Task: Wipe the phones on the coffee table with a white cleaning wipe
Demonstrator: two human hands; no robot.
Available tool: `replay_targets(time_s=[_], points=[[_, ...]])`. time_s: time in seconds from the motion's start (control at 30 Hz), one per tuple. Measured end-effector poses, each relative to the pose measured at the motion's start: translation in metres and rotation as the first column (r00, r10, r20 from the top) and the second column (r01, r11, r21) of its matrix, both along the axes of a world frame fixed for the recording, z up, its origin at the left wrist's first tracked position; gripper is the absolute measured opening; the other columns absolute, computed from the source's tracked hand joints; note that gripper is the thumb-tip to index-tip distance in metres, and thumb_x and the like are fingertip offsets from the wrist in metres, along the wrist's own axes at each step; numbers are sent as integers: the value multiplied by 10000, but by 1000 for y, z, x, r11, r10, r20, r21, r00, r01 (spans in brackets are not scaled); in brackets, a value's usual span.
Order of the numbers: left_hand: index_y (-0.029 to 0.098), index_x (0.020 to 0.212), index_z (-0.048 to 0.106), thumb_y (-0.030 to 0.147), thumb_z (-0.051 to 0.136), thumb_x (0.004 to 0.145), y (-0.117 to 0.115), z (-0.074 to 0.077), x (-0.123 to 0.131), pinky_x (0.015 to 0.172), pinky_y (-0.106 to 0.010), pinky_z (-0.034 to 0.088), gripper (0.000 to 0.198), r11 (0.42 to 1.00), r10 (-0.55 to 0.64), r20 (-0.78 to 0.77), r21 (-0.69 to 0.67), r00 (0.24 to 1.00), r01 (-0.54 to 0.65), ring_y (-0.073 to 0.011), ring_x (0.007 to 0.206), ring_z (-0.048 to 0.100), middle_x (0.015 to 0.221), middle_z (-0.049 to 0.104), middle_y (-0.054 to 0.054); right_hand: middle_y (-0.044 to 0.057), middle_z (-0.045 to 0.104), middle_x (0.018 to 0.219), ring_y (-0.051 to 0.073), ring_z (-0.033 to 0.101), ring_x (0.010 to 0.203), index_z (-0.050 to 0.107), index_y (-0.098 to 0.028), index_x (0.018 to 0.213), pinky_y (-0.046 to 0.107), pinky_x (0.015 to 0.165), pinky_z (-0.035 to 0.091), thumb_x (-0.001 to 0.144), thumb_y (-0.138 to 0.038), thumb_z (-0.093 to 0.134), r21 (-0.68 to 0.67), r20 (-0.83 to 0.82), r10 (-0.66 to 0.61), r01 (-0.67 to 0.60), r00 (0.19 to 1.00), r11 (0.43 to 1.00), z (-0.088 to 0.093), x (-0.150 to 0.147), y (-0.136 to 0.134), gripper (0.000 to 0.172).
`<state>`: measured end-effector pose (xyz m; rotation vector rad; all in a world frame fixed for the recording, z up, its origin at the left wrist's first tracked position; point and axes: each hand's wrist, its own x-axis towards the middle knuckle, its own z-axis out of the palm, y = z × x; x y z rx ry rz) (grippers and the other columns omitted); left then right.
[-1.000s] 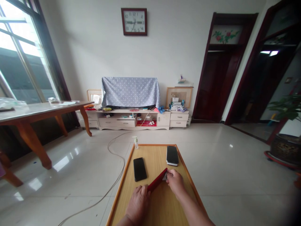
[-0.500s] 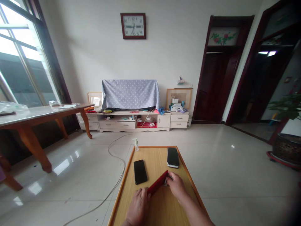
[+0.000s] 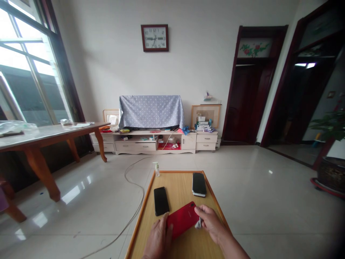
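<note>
Low over the table (image 3: 151, 233), both hands gripping red phone (image 3: 182, 219), left hand (image 3: 158, 238), right hand (image 3: 212, 223).

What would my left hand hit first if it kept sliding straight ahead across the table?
Probably the black phone: the left hand, holding the red phone, points up the table toward it. Depth is hard to judge from this view.

Wall clock (image 3: 154, 37): numerals 1–12; nothing else legible.
</note>
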<state>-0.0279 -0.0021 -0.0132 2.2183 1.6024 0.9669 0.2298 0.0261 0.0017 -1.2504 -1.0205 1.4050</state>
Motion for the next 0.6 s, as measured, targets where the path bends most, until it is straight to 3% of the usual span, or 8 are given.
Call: replay_targets(time_s=[0.17,0.27,0.37,0.6], points=[[233,1392,523,626,653,835,-5,8,-2,981,-488,551,693,984,-152,-164,70,975,165,-306,1132,641,1265,659,-145,-62,541,645,30,368,456,573,-222,790,176,449,235,729,-606,731,-97,-56,-108,102,993,990,-8,6,3,420],[264,1395,526,520,766,758,-4,6,-2,991,-488,548,727,982,-118,-213,117,970,145,-324,1194,610,1357,593,-145,-79,481,571,30,343,423,541,-224,732,174,417,164,702,-583,758,-141,-51,-148,139,988,980,-10,9,5,421],[298,1366,554,333,687,837,-1,2,-1,980,-434,562,547,982,-98,-239,134,966,133,-280,1175,630,1347,596,-114,-86,467,524,31,334,403,532,-221,707,175,406,129,685,-540,783,-163,-39,-156,148,987,975,-8,7,3,407],[257,1355,579,269,533,935,1,3,-1,1009,-371,562,423,971,-179,-256,108,950,212,-236,1168,657,1289,648,-104,-79,490,483,37,333,384,501,-226,684,176,396,136,698,-499,790,-192,-15,-148,142,989,971,-1,-2,-2,397]])
